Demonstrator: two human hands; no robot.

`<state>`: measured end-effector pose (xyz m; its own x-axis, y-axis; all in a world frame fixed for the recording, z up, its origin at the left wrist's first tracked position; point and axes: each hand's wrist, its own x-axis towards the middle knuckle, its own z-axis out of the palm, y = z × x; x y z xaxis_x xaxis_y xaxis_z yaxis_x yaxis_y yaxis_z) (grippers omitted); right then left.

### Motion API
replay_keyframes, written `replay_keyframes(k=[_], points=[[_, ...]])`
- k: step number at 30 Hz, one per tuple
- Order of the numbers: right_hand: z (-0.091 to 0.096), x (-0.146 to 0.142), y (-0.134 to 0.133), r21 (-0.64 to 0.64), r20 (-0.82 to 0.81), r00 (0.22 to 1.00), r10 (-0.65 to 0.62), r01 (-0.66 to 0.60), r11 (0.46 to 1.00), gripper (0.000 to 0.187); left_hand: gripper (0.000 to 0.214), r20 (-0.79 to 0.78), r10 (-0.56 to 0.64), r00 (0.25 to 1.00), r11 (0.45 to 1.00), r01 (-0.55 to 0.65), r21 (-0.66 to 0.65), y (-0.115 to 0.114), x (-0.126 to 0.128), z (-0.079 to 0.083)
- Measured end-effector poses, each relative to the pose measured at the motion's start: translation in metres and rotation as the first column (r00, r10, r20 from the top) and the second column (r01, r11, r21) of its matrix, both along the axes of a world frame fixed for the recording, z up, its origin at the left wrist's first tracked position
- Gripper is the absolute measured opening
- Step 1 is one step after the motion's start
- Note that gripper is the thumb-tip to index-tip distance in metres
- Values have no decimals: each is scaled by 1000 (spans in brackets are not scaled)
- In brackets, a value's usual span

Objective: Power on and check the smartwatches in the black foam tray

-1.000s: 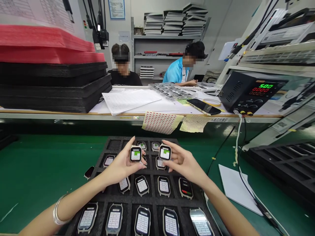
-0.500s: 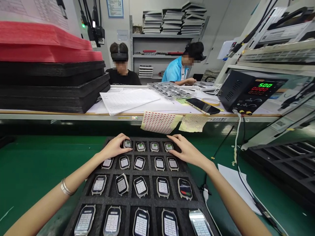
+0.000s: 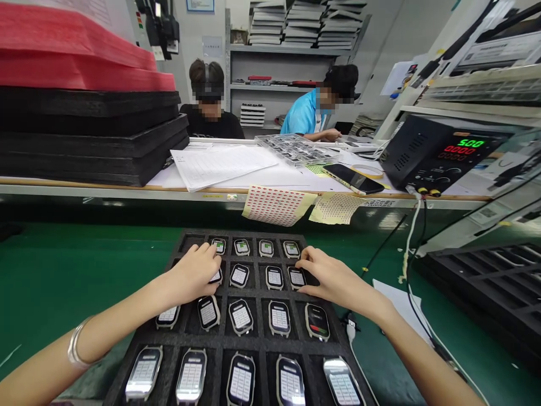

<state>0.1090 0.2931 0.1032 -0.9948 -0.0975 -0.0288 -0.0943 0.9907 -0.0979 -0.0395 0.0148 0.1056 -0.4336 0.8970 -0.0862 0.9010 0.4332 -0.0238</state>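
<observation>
A black foam tray (image 3: 253,336) lies on the green mat and holds rows of small watch bodies with lit screens. My left hand (image 3: 194,277) is curled over the tray's second row, fingers pinched on a watch body (image 3: 216,276) near the left end. My right hand (image 3: 333,280) reaches in from the right, its fingertips closed round the watch body (image 3: 297,277) at the right end of the same row. The top-row watch bodies (image 3: 266,247) sit in their pockets just beyond both hands. A silver bangle (image 3: 75,345) is on my left wrist.
A raised shelf carries paper sheets (image 3: 220,163), a phone (image 3: 353,179), a power supply (image 3: 439,158) and stacked black and red foam trays (image 3: 84,113). Sticker sheets (image 3: 276,206) hang from its edge. Two people sit behind. A cable (image 3: 412,248), white paper and another black tray (image 3: 499,282) lie right.
A second ago each hand held a watch body up. They set those into the top row, then drew back to the second row, where the fingers now close on two other watch bodies.
</observation>
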Motion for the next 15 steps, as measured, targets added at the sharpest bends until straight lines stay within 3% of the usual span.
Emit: replay_keyframes(k=[3,5,8,9,11,15], points=[[-5,-3,3,-55,-1,1000,-9,9,998,27,14,11,21,1000,1000,-21,-9,3,-4,-5],[-7,-3,8,-195,3,1000,-29,29,980,29,15,33,16,999,1000,-16,0,5,-9,-9],[-9,1,21,-481,24,998,-54,59,875,33,21,85,1,996,999,-5,38,1,-15,-16],[-9,3,26,-580,36,997,-67,76,811,35,23,101,1,995,999,-7,54,-2,-16,-18],[-9,11,36,-780,50,992,-112,109,616,37,26,140,14,990,993,-30,112,-9,-15,-22],[-12,29,50,-957,18,984,-180,69,281,48,29,212,20,977,969,-71,236,-25,-7,-26]])
